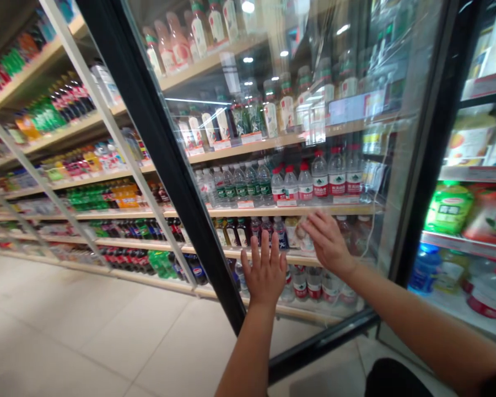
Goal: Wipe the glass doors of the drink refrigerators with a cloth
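Note:
A glass cooler door (273,99) with a black frame (161,149) stands swung open in front of me. My left hand (265,271) lies flat on the glass low down, fingers stretched and spread. My right hand (327,241) presses the glass just to its right and a little higher, fingers extended and together. Neither hand holds anything. Through the glass I see shelves of bottled water (310,179) and other drinks.
The open cooler interior at the right holds a green pouch (448,208), a blue-capped bottle (425,268) and red-lidded tubs (490,292). Long shelves of soft drinks (99,196) run along the left. Pale floor tiles (86,336) lie below.

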`<state>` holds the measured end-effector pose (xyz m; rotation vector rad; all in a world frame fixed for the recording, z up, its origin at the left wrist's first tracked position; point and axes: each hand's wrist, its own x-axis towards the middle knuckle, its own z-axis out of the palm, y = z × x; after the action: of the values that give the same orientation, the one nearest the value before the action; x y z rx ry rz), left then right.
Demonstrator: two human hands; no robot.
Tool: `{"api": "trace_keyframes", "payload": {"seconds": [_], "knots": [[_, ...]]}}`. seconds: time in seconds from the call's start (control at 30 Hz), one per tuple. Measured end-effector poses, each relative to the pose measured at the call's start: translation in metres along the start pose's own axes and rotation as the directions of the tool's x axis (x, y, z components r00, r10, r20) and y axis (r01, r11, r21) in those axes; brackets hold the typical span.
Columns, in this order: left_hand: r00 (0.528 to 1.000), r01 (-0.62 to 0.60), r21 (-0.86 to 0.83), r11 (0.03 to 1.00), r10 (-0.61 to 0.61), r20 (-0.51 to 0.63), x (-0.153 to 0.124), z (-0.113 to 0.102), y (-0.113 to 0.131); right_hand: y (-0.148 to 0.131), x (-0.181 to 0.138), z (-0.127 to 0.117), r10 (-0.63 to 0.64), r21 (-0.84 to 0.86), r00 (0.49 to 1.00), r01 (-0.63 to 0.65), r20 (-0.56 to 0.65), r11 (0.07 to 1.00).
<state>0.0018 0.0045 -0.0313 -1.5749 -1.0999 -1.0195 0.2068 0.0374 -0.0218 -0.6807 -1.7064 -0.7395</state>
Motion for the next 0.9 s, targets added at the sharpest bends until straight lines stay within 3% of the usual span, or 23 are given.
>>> {"api": "trace_keyframes", "payload": {"seconds": [0.13, 0.23, 0.33, 0.4, 0.57, 0.63, 0.8, 0.9], "knots": [[1.000, 0.007, -0.012, 1.000, -0.007, -0.022, 0.000, 0.000, 0.001, 0.007, 0.043, -0.005, 0.110, 0.078, 0.977, -0.097, -0.184, 0.992], [1.000, 0.009, -0.013, 1.000, -0.009, -0.001, 0.001, -0.002, 0.001, -0.010, 0.016, -0.001, 0.063, 0.057, 0.993, -0.058, -0.096, 0.997], [1.000, -0.001, -0.004, 1.000, 0.001, 0.005, 0.000, -0.003, 0.001, -0.024, -0.021, 0.000, -0.101, 0.078, 0.992, 0.096, 0.069, 0.992], [1.000, -0.006, 0.001, 1.000, 0.006, -0.001, 0.000, -0.003, 0.000, -0.021, -0.021, -0.003, -0.135, 0.107, 0.987, 0.126, 0.088, 0.986], [1.000, -0.007, 0.004, 1.000, 0.007, -0.013, 0.001, 0.000, 0.000, 0.005, 0.033, -0.011, 0.067, 0.080, 0.990, -0.058, -0.123, 0.995], [1.000, -0.007, -0.014, 1.000, 0.007, -0.011, 0.001, 0.000, 0.000, 0.002, 0.031, -0.008, 0.107, 0.039, 0.983, -0.103, -0.148, 0.994], [1.000, -0.002, -0.079, 0.997, 0.002, 0.007, -0.001, 0.001, -0.003, -0.019, -0.024, 0.002, -0.020, -0.076, 0.999, 0.023, 0.037, 0.997], [0.999, 0.026, -0.164, 0.986, -0.020, 0.041, -0.003, 0.006, -0.002, -0.005, -0.011, -0.004, 0.049, -0.147, 0.998, -0.041, 0.050, 0.988]]}}
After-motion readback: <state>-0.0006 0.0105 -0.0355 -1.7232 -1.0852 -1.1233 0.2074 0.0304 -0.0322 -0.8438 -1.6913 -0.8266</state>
